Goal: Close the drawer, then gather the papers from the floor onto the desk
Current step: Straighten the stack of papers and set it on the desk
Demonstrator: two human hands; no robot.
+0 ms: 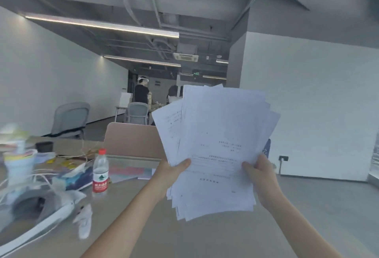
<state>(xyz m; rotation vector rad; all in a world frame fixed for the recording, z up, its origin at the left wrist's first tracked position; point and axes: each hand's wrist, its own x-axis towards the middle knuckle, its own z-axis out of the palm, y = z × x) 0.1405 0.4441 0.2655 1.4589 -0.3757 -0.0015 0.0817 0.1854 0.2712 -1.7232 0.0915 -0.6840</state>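
While above desk (184, 237), papers (215, 144); bottle (100, 172) nearby.

Papers (215, 144): thin white sheets, matt, printed with fine dark text, edges uneven in the stack; held between left hand (171, 172) and right hand (260, 177), bare skin. Worktop (164, 227): smooth, matt, pale grey-beige laminate look. Water bottle (100, 172): clear glossy plastic, red plastic cap, red and white label. Folder (133, 140) standing behind the bottle: matt, tan, card or board; exact material cannot be told. Office chair (70, 120): grey, back looks like mesh cloth. Floor (338, 206): smooth grey, dull sheen.
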